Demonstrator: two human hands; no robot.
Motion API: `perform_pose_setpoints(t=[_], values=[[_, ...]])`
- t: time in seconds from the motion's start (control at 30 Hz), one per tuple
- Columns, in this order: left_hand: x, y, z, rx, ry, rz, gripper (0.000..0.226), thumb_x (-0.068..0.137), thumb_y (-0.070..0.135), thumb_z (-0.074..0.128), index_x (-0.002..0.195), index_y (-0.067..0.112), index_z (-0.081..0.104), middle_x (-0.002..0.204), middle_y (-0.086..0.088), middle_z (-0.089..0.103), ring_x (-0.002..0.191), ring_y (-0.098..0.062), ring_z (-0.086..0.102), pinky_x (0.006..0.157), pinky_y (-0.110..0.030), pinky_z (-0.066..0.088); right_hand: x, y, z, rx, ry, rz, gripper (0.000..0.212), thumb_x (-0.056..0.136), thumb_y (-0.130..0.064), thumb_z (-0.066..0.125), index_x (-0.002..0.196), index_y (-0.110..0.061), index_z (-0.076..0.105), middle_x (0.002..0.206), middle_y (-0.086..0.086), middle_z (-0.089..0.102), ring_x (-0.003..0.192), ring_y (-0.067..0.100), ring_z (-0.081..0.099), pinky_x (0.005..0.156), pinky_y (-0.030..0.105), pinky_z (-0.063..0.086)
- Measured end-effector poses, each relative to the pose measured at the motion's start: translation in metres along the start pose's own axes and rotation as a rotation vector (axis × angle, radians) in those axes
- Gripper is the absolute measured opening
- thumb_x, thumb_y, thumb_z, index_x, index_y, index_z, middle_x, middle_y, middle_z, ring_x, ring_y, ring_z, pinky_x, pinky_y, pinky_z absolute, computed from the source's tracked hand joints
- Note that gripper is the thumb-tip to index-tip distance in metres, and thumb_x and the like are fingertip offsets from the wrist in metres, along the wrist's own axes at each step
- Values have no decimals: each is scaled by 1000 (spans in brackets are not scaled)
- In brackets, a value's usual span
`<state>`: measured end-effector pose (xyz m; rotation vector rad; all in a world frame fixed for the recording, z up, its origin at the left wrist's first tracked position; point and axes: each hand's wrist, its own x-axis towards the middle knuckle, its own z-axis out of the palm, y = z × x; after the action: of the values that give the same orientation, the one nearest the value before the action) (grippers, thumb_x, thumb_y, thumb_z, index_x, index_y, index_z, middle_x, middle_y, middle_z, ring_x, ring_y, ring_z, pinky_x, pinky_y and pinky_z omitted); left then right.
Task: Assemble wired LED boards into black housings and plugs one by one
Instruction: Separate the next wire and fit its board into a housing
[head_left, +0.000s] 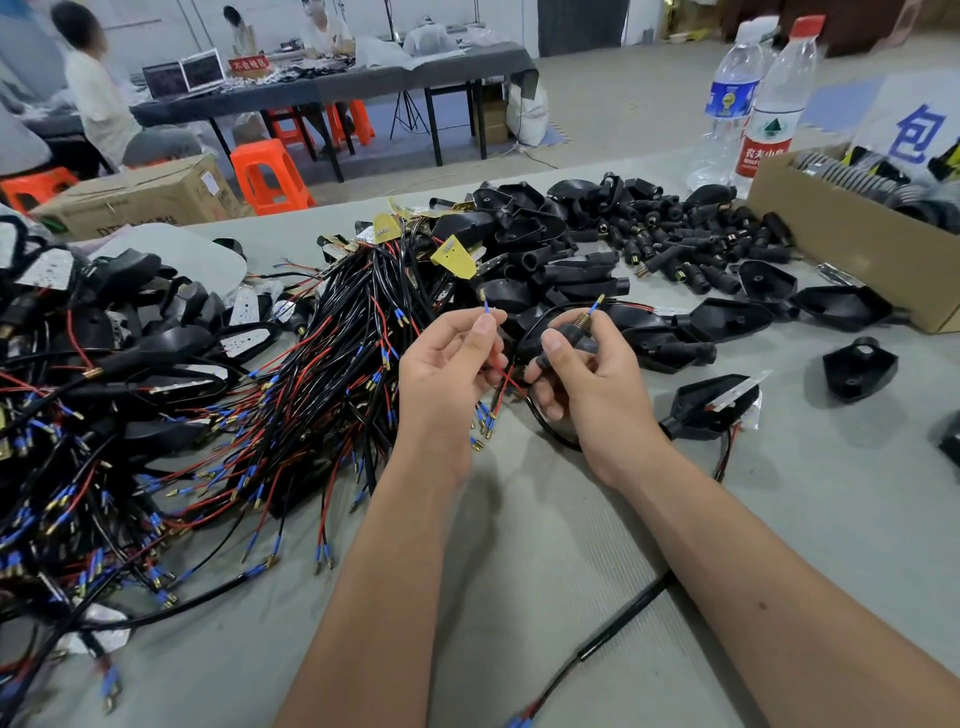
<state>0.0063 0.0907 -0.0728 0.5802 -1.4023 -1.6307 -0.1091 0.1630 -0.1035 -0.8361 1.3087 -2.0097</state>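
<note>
My left hand (447, 374) pinches a red wire whose blue-sleeved terminal (485, 306) sticks up above the thumb. My right hand (582, 374) grips a black plug (569, 335) with a threaded brass end; a second blue-tipped wire (597, 302) pokes out of its top. A black cable loops from under my right hand to a black housing (709, 410) holding an LED board, lying just right of my wrist. A big bundle of wired LED boards (311, 364) lies to the left, its yellow boards (454, 255) at the far end.
Empty black housings (519, 234) and loose plugs (675, 234) are heaped at the back of the grey mat. A cardboard box (852, 244) and two water bottles (763, 104) stand at the right. Finished assemblies (130, 332) pile at the left. Other people sit at a far table.
</note>
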Motion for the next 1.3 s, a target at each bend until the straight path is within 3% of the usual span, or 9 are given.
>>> perform_pose_setpoints(t=[0.13, 0.23, 0.33, 0.43, 0.6, 0.77, 0.93, 1.1, 1.3], values=[[1, -4, -6, 305, -77, 27, 11, 96, 1, 65, 90, -1, 74, 58, 8, 63, 55, -6, 54, 57, -17, 45, 1, -1, 1, 88, 56, 72, 13, 110, -22, 47, 101, -13, 49, 71, 12, 64, 48, 18, 49, 44, 25, 34], [2, -7, -6, 469, -110, 65, 20, 93, 1, 69, 76, 12, 74, 60, 7, 67, 60, -13, 55, 59, -25, 45, 2, -1, 2, 100, 71, 97, 14, 111, -20, 42, 105, -9, 48, 72, 16, 62, 48, 19, 49, 44, 26, 35], [3, -13, -10, 642, -88, 150, 21, 88, 3, 70, 71, 14, 71, 55, 14, 57, 55, -6, 48, 55, -21, 41, 2, -2, 3, 60, 80, 89, 14, 111, -19, 40, 104, -8, 46, 71, 14, 64, 47, 17, 48, 45, 28, 35], [2, -16, -15, 855, -153, 250, 17, 83, 10, 71, 68, 16, 66, 55, 10, 51, 55, -7, 44, 55, -33, 43, 2, -1, 2, 52, 91, 89, 15, 111, -20, 41, 101, -9, 45, 68, 12, 65, 46, 16, 47, 48, 29, 35], [2, -12, -17, 864, -202, 305, 10, 79, 14, 65, 69, 17, 66, 64, 4, 57, 61, -19, 49, 60, -42, 48, 3, 2, 1, -42, 89, 40, 23, 110, -25, 46, 95, -9, 46, 65, 10, 66, 47, 17, 51, 42, 26, 39], [0, -13, -13, 910, -208, 293, 8, 76, 19, 62, 69, 15, 63, 62, 2, 53, 59, -18, 48, 59, -42, 47, 1, 3, 2, -146, 80, 22, 27, 108, -29, 50, 88, -12, 46, 58, 5, 61, 48, 23, 50, 42, 29, 40], [1, -15, -14, 941, -206, 305, 10, 75, 19, 64, 67, 15, 60, 59, 1, 50, 56, -16, 44, 55, -42, 45, -2, 1, 2, -161, 69, 37, 29, 107, -31, 52, 88, -10, 47, 58, 14, 61, 42, 17, 50, 41, 20, 38], [0, -17, -8, 936, -137, 374, 15, 79, 18, 66, 66, 22, 59, 61, 6, 50, 58, -12, 45, 55, -34, 42, -1, 0, 1, -133, 69, 45, 33, 108, -33, 52, 92, -4, 53, 56, 9, 60, 48, 17, 53, 44, 25, 42], [-1, -17, 3, 951, -77, 396, 17, 82, 14, 70, 66, 16, 64, 66, 2, 55, 73, -22, 53, 66, -43, 46, 1, -3, -1, -10, 91, 41, 38, 108, -34, 51, 81, -8, 59, 58, 2, 57, 47, 16, 48, 46, 26, 41]])
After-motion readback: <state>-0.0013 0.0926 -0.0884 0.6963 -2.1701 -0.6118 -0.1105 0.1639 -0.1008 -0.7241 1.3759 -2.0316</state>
